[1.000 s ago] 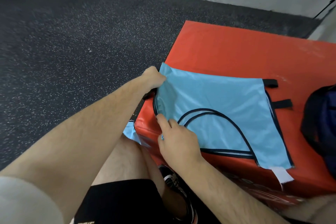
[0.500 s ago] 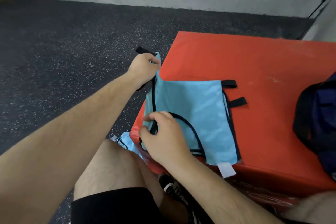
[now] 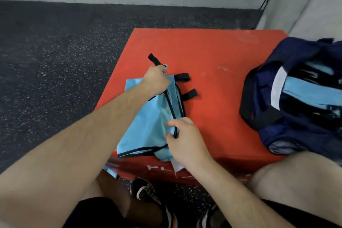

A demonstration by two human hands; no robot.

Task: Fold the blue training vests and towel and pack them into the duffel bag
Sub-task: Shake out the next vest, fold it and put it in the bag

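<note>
Blue vest [image 3: 146, 131] is lying partly doubled over on the near-left part of the red box [image 3: 222, 57]. Toward the box's left side, I am watching the left hand [image 3: 154, 81] gripping the vest's far corner, fingers curled round it beside a black strap [image 3: 154, 59]. Nearer the box's front edge, the right hand [image 3: 185, 140] is pinching the black-trimmed hem. That held edge is running between the two grips, with the loose body spreading left of them. I am judging that uneven pulling is risking a skewed fold, or the slick cloth slipping off the box's front edge. At the box's right end, the duffel bag [image 3: 288, 135] is sitting open.
</note>
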